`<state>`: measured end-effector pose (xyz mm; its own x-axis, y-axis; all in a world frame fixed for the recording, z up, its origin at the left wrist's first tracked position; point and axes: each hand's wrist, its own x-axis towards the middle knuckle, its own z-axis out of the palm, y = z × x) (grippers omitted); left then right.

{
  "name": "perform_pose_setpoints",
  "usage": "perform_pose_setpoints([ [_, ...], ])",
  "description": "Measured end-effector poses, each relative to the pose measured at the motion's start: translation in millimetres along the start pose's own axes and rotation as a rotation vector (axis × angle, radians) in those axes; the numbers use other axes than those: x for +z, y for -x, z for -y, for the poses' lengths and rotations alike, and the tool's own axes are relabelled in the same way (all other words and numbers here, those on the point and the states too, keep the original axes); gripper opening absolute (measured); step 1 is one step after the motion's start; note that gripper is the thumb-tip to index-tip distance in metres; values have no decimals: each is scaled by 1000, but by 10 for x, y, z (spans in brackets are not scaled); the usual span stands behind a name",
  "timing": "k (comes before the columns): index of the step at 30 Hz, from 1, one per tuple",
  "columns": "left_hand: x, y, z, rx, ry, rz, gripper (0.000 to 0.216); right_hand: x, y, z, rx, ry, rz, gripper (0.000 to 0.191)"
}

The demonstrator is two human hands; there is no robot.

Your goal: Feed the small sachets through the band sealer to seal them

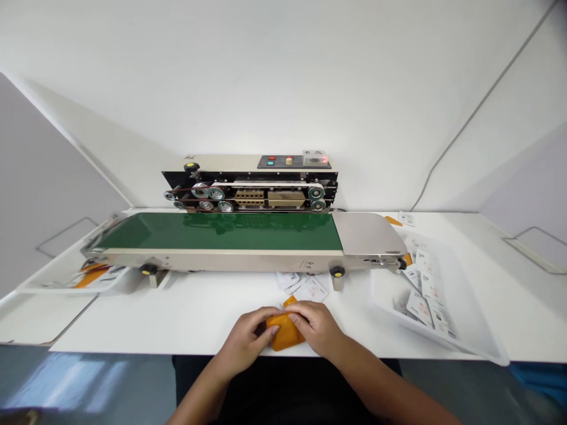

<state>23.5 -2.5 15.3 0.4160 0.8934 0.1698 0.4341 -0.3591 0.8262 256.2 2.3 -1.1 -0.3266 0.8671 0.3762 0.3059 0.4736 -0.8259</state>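
Pouch (286,336), orange, is located at the lower centre of the frame, at the front edge of the table (177,327). The left hand (248,337) grips its left side, thumb on the front face. The right hand (322,332) grips its upper right side, thumb likewise on the front face. A smaller orange piece (290,300) shows just above the fingers; whether it is part of the pouch cannot be told. Packets (310,289), white and printed, lie directly behind the hands, partly hidden by the conveyor. The conveyor spans the centre of the frame, with a green belt (221,231) and a metal plate (367,232) at its right end. The sealer (250,189) stands behind the belt; a red light (326,160) is lit at the right of its panel (279,162). The right tray (485,333), at the lower right, contains printed packets. The left tray (129,280), at the left, contains orange and white items.
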Motion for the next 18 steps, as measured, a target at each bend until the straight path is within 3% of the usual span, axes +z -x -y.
perform_pose_setpoints([
  [11,10,-19,70,-109,108,-62,27,3,20,-4,35,45,-160,13],
  [18,20,-6,97,-142,118,-60,28,8,23,19,45,18,-163,11],
])
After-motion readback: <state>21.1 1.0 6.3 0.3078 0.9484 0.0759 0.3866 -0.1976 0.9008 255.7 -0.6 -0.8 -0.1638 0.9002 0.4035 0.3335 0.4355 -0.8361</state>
